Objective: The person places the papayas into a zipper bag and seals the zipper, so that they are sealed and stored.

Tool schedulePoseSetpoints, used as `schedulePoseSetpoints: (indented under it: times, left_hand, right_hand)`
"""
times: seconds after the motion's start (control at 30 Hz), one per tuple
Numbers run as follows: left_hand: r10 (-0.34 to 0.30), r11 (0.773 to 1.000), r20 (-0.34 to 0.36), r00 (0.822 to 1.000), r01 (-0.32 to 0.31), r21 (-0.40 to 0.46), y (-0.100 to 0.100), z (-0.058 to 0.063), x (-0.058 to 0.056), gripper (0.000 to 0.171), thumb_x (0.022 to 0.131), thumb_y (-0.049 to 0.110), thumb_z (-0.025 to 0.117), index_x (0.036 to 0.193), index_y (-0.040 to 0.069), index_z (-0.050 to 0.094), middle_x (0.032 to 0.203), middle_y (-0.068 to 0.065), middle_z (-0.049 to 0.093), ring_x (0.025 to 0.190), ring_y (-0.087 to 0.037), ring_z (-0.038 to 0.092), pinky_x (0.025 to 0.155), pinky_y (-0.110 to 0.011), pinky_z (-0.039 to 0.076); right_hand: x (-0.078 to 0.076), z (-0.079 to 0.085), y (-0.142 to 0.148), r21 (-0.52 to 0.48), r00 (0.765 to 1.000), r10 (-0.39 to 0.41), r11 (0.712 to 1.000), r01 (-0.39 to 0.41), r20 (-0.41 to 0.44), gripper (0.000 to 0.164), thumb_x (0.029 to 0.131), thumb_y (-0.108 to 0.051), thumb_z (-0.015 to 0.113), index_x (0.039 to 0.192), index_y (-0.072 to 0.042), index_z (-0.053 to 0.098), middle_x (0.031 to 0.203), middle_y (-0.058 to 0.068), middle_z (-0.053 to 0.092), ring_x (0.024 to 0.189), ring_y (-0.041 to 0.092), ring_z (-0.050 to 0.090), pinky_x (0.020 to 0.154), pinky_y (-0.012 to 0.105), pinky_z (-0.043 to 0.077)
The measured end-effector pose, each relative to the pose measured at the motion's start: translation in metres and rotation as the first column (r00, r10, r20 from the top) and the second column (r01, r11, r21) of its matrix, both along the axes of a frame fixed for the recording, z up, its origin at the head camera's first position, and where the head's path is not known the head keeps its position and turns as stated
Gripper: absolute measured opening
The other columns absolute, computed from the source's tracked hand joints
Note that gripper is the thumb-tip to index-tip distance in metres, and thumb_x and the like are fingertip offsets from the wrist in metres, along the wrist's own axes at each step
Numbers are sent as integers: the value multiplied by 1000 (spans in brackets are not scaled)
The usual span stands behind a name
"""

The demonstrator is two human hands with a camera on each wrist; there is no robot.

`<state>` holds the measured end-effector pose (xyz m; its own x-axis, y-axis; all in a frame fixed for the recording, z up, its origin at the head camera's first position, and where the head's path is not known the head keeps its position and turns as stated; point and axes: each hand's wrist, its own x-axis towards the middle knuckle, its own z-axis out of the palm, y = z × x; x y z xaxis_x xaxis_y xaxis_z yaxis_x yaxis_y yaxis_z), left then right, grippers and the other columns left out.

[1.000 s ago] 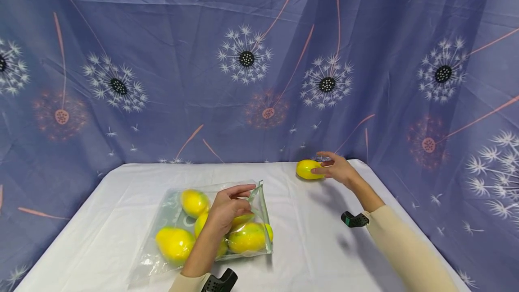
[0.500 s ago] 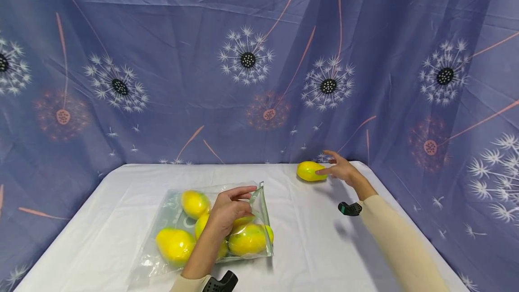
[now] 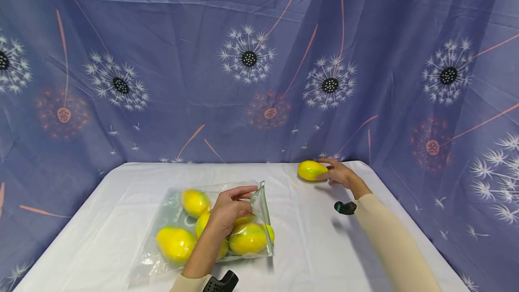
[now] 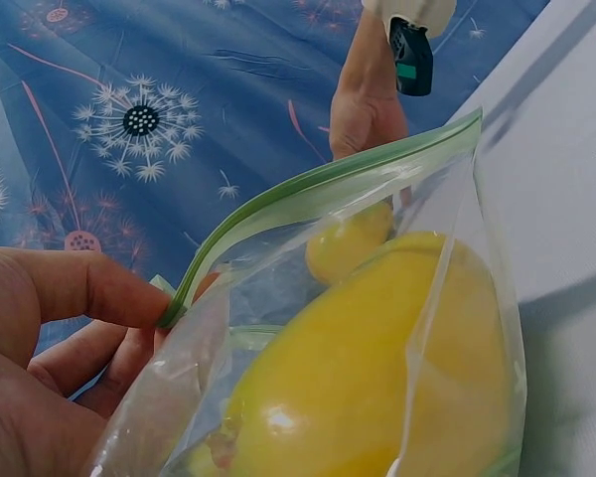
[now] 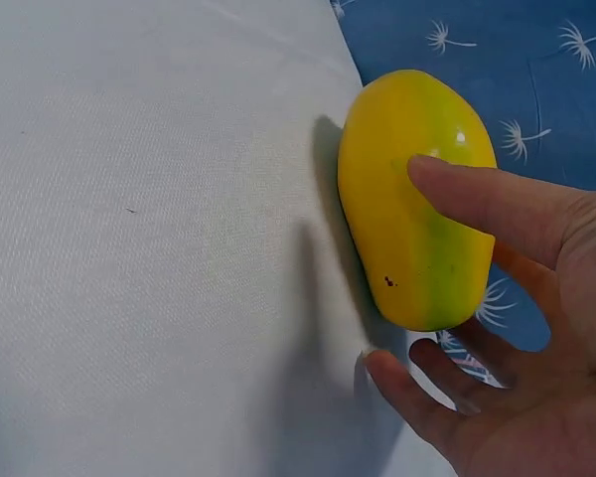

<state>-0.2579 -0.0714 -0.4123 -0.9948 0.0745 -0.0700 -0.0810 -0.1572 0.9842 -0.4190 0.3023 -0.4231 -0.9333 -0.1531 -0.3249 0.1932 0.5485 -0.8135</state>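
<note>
A clear zip bag with a green zip edge lies on the white table, with several yellow mangoes inside. My left hand pinches the zip edge between thumb and finger, lifting the bag's mouth. In the left wrist view, one large mango shows through the plastic. At the table's far right, another mango, yellow with a green band, lies on its side. My right hand holds it at one end: the thumb lies across it and a finger passes behind, partly hidden. The remaining fingers hang loose below.
The white tablecloth covers the table. A blue-purple curtain with dandelion prints hangs close behind the far edge and along both sides. Black wrist devices sit at the sleeves.
My right hand's fingers spread and drew back slightly to the right, then came in closer round the lone mango. That mango stays in place. My left hand keeps its hold on the bag.
</note>
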Motion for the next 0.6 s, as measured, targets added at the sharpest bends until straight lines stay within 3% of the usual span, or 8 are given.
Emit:
schedulePoseSetpoints:
  times: [0.37, 0.6]
  left_hand:
    - [2, 1000, 15, 1000, -2, 1, 0, 0, 3, 54, 72, -15, 65, 123, 0, 72, 104, -11, 61, 75, -18, 57, 65, -28, 59]
    - [-2, 1000, 12, 1000, 2, 14, 0, 0, 1, 54, 71, -15, 66, 122, 0, 72, 102, -10, 61, 75, -18, 57, 64, -27, 59]
  right_hand:
    - [2, -4, -3, 13, 999, -34, 999, 34, -9, 79, 89, -20, 76, 157, -13, 37, 161, 28, 26, 143, 43, 39, 108, 52, 48]
    - [3, -5, -5, 33, 995, -79, 996, 81, -57, 73, 89, -18, 76, 154, -11, 43, 160, 26, 31, 137, 41, 47, 106, 49, 51]
